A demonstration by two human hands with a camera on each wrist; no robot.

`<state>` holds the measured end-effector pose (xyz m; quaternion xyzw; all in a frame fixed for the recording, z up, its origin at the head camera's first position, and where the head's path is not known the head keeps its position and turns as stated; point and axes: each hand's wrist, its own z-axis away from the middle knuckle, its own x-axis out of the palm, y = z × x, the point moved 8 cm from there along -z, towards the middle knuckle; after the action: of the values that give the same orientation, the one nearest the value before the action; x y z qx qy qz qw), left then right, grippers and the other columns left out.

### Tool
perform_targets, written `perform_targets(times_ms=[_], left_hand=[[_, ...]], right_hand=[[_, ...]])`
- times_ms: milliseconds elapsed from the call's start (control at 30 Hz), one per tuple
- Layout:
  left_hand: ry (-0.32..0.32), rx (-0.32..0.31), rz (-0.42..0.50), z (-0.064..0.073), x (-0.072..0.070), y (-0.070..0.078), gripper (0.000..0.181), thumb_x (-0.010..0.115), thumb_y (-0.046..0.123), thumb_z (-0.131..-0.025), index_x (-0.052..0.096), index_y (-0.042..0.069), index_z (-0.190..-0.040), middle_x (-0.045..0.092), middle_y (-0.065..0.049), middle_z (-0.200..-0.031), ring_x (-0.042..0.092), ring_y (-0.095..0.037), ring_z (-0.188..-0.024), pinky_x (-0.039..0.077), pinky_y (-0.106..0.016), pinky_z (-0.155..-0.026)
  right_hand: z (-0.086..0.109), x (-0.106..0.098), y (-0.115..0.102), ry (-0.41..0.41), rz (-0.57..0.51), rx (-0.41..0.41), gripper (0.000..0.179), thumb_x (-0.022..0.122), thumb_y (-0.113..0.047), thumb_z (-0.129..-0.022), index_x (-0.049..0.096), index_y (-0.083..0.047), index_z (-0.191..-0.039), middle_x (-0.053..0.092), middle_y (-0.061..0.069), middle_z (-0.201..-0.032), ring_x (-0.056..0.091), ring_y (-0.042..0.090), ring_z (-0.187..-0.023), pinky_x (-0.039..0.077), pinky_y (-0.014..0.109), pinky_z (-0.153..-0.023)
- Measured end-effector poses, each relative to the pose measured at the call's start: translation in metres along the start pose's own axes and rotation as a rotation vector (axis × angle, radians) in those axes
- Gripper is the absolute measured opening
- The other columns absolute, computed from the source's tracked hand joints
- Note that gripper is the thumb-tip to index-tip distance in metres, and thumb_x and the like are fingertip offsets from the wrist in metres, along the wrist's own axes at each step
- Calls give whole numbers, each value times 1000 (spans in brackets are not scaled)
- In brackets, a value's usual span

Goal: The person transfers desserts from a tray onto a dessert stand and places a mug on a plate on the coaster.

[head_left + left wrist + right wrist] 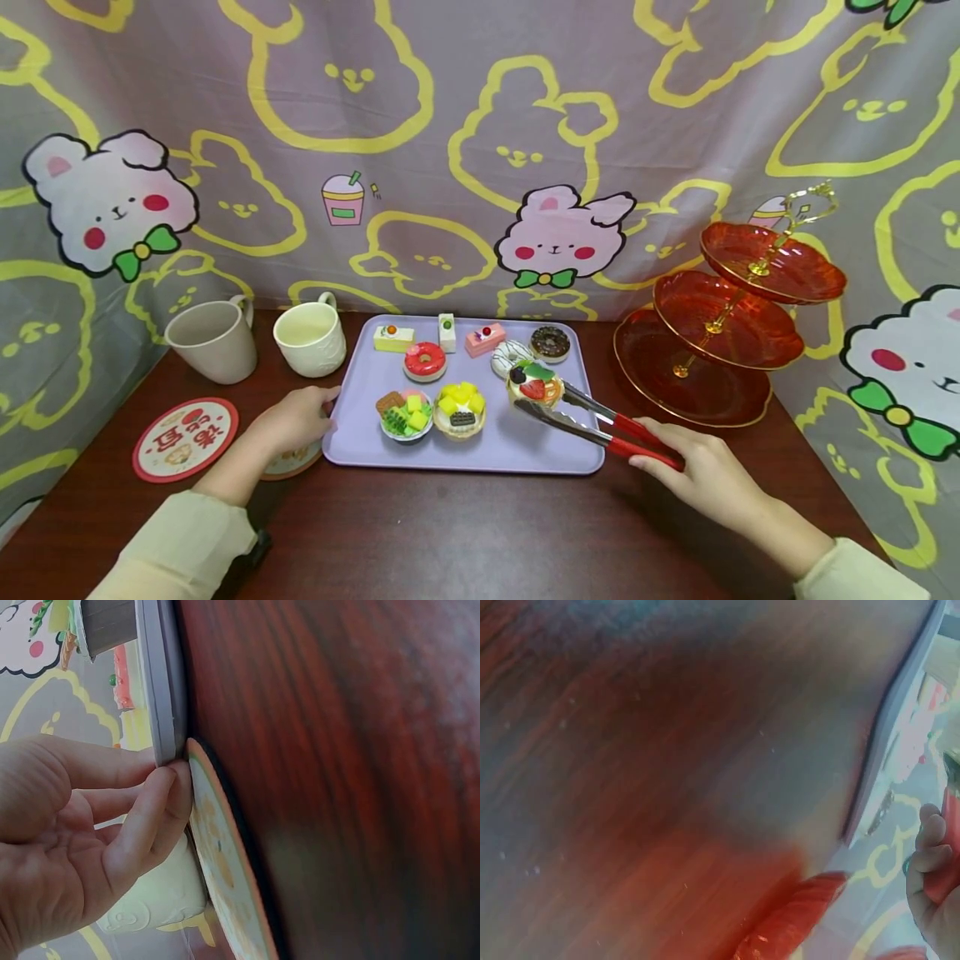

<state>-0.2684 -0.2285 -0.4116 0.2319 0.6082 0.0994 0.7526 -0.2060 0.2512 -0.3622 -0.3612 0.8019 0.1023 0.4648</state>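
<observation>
My left hand [294,419] pinches the left rim of the lavender tray [347,442]; in the left wrist view its thumb and fingers [146,806] meet at the tray's edge. My right hand [705,471] grips red-handled metal tongs [626,437]. Between the tong tips is a fruit tart [534,387] with strawberry and a green leaf, held over the tray's right half. Toward the front of the tray sit a fruit cup [406,418] and a yellow-topped tart [459,414]. Behind them are a red donut [425,362], a white donut [510,357], a chocolate donut [550,343] and several small cake slices.
A red three-tier stand [720,358] with gold trim rises to the right. At the left are a grey mug [213,342], a cream mug [310,337] and a round red-rimmed coaster [185,439]. Another coaster [294,461] lies under my left wrist. A patterned curtain [450,183] hangs behind.
</observation>
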Motion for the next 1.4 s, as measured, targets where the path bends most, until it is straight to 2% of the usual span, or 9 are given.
perform_targets(times_ms=[267,433,567,800,900,1033,1233,1300,1400], left_hand=[[5,3,7,0,-1,1,57,67,-3,-83,50,-23,-134,68,-22,-96,62,-32,-86,52,-51,-82],[6,7,13,1,0,1,57,68,-3,-83,50,-24,-133,69,-22,-95,63,-31,-84,53,-50,-80],[10,8,15,1,0,1,58,67,-3,-82,50,-24,-133,69,-21,-93,62,-31,-83,52,-49,-79],[14,-1,19,1,0,0,57,68,-3,-83,50,-23,-134,68,-22,-94,62,-31,-84,52,-50,-80],[9,-5,22,1,0,0,58,68,-3,-83,50,-23,-134,68,-21,-93,62,-30,-83,53,-48,-79],[9,-11,42,2,0,-1,59,67,-3,-84,48,-22,-136,65,-15,-88,58,-24,-72,50,-40,-68],[13,-11,52,2,0,-1,60,67,-3,-85,47,-22,-138,63,-13,-86,55,-21,-67,46,-35,-63],[12,-11,49,2,0,-1,60,67,-3,-84,47,-22,-138,64,-13,-86,56,-21,-68,47,-35,-63],[10,-10,47,2,0,0,59,67,-3,-84,48,-22,-137,64,-13,-87,57,-21,-69,48,-36,-64]], right_hand=[[-2,-19,9,57,9,26,55,89,-35,-76,75,-4,-119,75,11,-108,73,29,-86,47,11,-85],[0,-29,16,72,32,60,55,89,-37,-77,75,-4,-119,76,11,-105,73,29,-83,47,9,-83],[2,-35,22,73,55,101,56,92,-28,-72,75,-3,-119,75,15,-104,73,31,-81,46,7,-79],[9,-41,33,82,75,168,57,94,-20,-67,75,0,-117,74,21,-104,73,38,-83,35,0,-83],[13,-43,38,90,89,182,57,94,-20,-67,75,1,-116,74,22,-104,72,38,-83,38,2,-80],[17,-45,45,100,102,191,57,93,-20,-67,74,3,-116,74,23,-104,72,38,-82,43,6,-75],[24,-47,57,89,102,245,58,93,-18,-68,73,4,-118,73,25,-104,68,34,-75,40,6,-68],[26,-48,61,84,107,256,58,93,-19,-69,72,4,-118,72,26,-103,67,32,-73,41,9,-65],[30,-48,65,78,116,271,59,93,-19,-68,72,4,-118,72,27,-102,66,31,-70,47,21,-60]])
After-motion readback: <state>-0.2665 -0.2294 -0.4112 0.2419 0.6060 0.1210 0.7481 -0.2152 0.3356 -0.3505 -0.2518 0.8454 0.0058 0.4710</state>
